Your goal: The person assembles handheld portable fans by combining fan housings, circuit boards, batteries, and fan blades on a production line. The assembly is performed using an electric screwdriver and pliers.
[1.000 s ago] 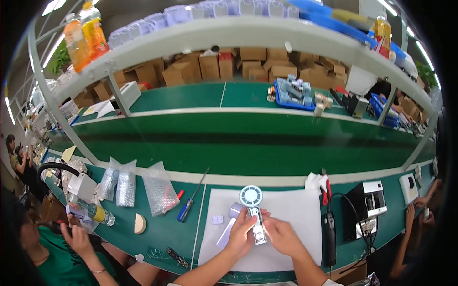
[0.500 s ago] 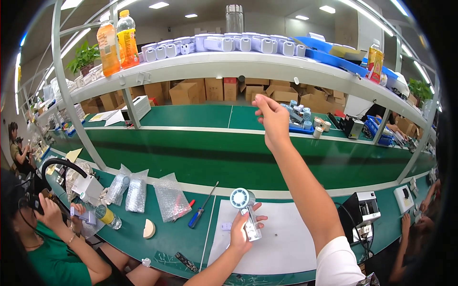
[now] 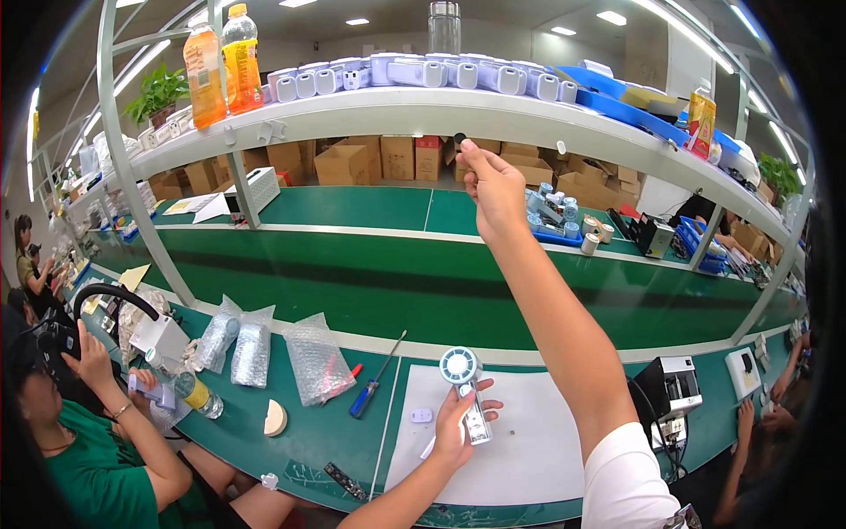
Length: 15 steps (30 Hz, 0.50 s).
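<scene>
Our left hand point(image 3: 454, 430) grips a little fan point(image 3: 463, 375), with the thumb across its handle and the other fingers poking out past the handle's right side. The round blue and white top sits just above those fingers. Our right hand point(image 3: 500, 201) is high up, its thumb and pointing finger bent close together. A small black round thing point(image 3: 459, 138) is right by those fingertips; we cannot tell if they pinch it. The shelf point(image 3: 352, 122) runs just above them. Under our left fingers is a white mat point(image 3: 529, 472), with a small purple piece point(image 3: 421, 415) to their left. Farther left of them are a blue screwdriver point(image 3: 363, 398) and a bubble bag point(image 3: 310, 353). Well to their right stands a black and white machine point(image 3: 671, 384).
</scene>
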Each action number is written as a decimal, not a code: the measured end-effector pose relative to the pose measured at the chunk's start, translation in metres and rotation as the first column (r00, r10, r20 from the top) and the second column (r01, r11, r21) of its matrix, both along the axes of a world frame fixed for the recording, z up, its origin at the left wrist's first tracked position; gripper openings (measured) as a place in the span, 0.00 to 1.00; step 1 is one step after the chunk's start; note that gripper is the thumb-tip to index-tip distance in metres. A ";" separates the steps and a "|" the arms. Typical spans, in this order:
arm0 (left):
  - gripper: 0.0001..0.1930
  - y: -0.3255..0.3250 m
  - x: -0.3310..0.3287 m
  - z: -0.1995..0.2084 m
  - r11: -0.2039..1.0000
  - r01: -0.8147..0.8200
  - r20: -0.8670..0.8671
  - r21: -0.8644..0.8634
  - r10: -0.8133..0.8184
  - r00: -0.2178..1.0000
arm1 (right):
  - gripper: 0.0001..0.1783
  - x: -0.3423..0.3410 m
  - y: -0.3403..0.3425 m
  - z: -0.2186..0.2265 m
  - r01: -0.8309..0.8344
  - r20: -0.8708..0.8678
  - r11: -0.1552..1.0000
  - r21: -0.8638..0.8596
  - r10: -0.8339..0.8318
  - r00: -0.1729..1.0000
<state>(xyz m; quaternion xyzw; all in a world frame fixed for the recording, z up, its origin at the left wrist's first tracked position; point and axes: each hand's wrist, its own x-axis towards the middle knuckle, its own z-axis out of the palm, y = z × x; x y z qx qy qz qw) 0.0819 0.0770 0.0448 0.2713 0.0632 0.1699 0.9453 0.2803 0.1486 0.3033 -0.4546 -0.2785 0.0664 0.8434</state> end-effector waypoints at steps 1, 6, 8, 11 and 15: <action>0.22 -0.001 -0.002 0.000 1.000 -0.002 0.000 0.015 0.002 1.000 | 0.13 -0.004 0.001 0.001 -0.004 0.008 1.000 0.006 0.004 1.000; 0.23 -0.006 -0.002 0.001 1.000 0.018 -0.019 0.014 -0.018 1.000 | 0.13 -0.005 -0.002 -0.001 0.029 0.021 0.998 0.051 -0.030 0.999; 0.23 -0.007 -0.004 -0.001 1.000 0.023 -0.032 0.006 -0.023 0.999 | 0.12 -0.014 0.000 0.001 0.039 0.013 0.997 0.064 -0.040 0.999; 0.24 -0.006 -0.002 0.000 0.999 0.013 0.001 0.030 -0.013 1.000 | 0.11 -0.034 -0.005 0.009 0.105 0.111 0.991 0.077 -0.114 0.987; 0.25 -0.004 0.000 0.005 0.999 -0.005 0.043 0.047 0.003 0.999 | 0.12 -0.076 -0.046 0.006 0.095 0.400 0.994 -0.057 -0.065 0.914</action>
